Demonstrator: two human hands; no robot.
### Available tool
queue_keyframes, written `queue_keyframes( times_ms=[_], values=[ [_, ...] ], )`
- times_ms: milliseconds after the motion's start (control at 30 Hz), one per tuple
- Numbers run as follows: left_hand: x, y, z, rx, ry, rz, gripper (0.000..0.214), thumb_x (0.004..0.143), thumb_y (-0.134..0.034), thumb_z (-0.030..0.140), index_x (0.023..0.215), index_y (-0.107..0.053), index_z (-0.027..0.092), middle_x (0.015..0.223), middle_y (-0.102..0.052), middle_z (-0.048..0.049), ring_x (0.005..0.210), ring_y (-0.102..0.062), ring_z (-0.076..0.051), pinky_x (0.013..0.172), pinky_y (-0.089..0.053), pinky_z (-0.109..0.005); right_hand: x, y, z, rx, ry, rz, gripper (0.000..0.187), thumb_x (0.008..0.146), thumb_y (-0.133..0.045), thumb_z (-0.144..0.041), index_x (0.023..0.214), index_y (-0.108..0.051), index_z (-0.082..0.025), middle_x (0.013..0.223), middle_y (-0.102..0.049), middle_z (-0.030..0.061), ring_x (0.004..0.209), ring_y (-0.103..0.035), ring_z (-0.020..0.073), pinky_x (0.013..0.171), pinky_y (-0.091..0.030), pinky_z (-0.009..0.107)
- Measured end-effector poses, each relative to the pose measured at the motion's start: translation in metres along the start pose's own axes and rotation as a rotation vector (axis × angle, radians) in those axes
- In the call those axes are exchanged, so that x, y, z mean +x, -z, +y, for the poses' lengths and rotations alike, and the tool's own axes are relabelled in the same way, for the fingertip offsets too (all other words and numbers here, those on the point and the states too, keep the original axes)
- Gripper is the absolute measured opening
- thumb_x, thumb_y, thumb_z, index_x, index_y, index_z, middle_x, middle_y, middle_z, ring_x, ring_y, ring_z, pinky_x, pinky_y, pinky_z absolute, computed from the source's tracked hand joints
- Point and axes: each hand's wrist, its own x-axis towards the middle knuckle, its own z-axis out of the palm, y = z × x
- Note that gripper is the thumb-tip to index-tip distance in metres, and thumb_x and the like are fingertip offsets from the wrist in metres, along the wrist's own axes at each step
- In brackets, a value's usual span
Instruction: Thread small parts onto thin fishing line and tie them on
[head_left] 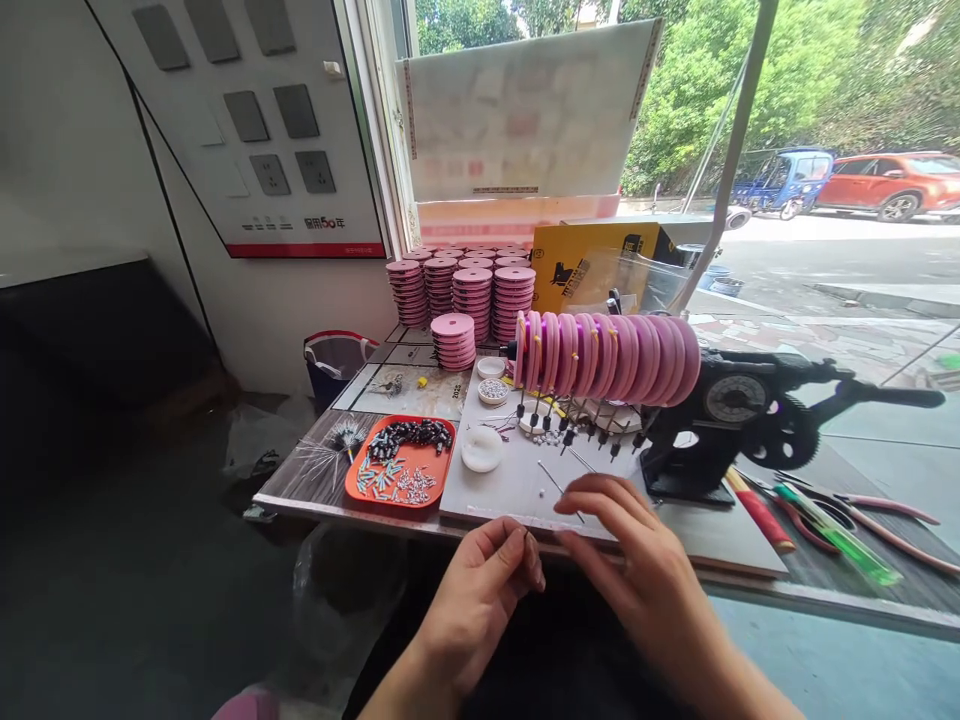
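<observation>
In the head view, my left hand [491, 585] is in front of the table edge, thumb and fingers pinched. A small dark end shows at its fingertips, too small to name. My right hand [634, 560] hovers to the right, fingers apart and nothing seen in them. Just beyond it a thin metal rod [555, 480] and a small white bead [542, 493] lie on the white board [480, 500]. Above, a hand-cranked winder [735, 400] carries a row of pink spools [607, 355], with several black weighted pieces [568, 438] hanging below.
An orange tray [397, 499] holds black pieces, small tubes and metal bits. Near it stand a white dish [481, 450] and a bowl of beads [493, 391]. Stacked pink spools [472, 290] stand behind. Pliers [885, 508] and a green-handled tool [836, 535] lie at right.
</observation>
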Motion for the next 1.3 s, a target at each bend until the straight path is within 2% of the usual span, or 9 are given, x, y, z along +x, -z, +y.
queue_keyframes(
  times_ms=[100,233,400,967,1133,1233,1300],
  values=[
    [0.000,0.000,-0.004,-0.038,-0.005,0.038,0.021,0.072,-0.070,0.030,0.065,-0.060,0.013,0.061,-0.050,0.0012,0.058,-0.044,-0.009,0.061,-0.038,-0.023,-0.010,-0.009,0.002,0.256,-0.245,-0.043,0.014,0.085,-0.053,-0.026,0.077,-0.061,-0.018,0.073,-0.063,0.0031,0.069,-0.059,0.0172,0.062,-0.047,0.026],
    [-0.002,-0.001,-0.006,-0.094,0.022,0.066,0.020,0.069,-0.074,0.028,0.066,-0.062,0.012,0.060,-0.052,0.0011,0.058,-0.045,-0.009,0.062,-0.040,-0.022,-0.012,-0.022,0.001,0.643,-0.510,-0.112,0.022,0.081,-0.060,-0.037,0.084,-0.066,-0.015,0.074,-0.067,0.0038,0.067,-0.061,0.0163,0.062,-0.049,0.025],
    [-0.004,-0.002,-0.006,-0.130,0.044,0.082,0.022,0.066,-0.076,0.029,0.067,-0.064,0.011,0.060,-0.052,0.0010,0.058,-0.046,-0.008,0.060,-0.040,-0.021,-0.004,-0.027,-0.004,0.880,-0.642,-0.126,0.030,0.072,-0.068,-0.044,0.071,-0.065,-0.014,0.061,-0.061,0.0008,0.054,-0.054,0.0122,0.051,-0.046,0.022],
    [-0.004,0.002,-0.007,-0.118,0.047,0.068,0.018,0.071,-0.073,0.027,0.070,-0.064,0.012,0.061,-0.052,0.0012,0.059,-0.046,-0.008,0.061,-0.039,-0.021,-0.001,-0.028,-0.006,0.880,-0.634,-0.135,0.032,0.073,-0.067,-0.046,0.069,-0.061,-0.014,0.055,-0.055,-0.0021,0.049,-0.050,0.0105,0.048,-0.043,0.021],
    [-0.004,0.001,-0.008,-0.158,0.063,0.090,0.019,0.066,-0.076,0.027,0.069,-0.064,0.012,0.062,-0.052,0.0014,0.059,-0.047,-0.008,0.061,-0.040,-0.021,-0.003,-0.031,-0.007,0.869,-0.645,-0.124,0.032,0.076,-0.064,-0.046,0.073,-0.060,-0.015,0.058,-0.056,-0.0014,0.051,-0.051,0.0114,0.050,-0.044,0.022],
    [-0.005,-0.001,-0.008,-0.167,0.063,0.106,0.021,0.064,-0.078,0.027,0.067,-0.062,0.012,0.062,-0.053,0.0012,0.059,-0.047,-0.008,0.061,-0.040,-0.022,-0.006,-0.029,-0.007,0.775,-0.594,-0.130,0.031,0.081,-0.057,-0.045,0.072,-0.058,-0.015,0.060,-0.058,0.0000,0.055,-0.054,0.0130,0.054,-0.045,0.023],
    [-0.005,-0.001,-0.007,-0.157,0.039,0.098,0.022,0.065,-0.077,0.026,0.065,-0.061,0.012,0.061,-0.053,0.0011,0.058,-0.046,-0.009,0.060,-0.040,-0.022,-0.012,-0.019,-0.003,0.586,-0.504,-0.156,0.029,0.085,-0.052,-0.041,0.072,-0.058,-0.016,0.064,-0.060,0.0014,0.060,-0.056,0.0143,0.057,-0.046,0.023]
  ],
)
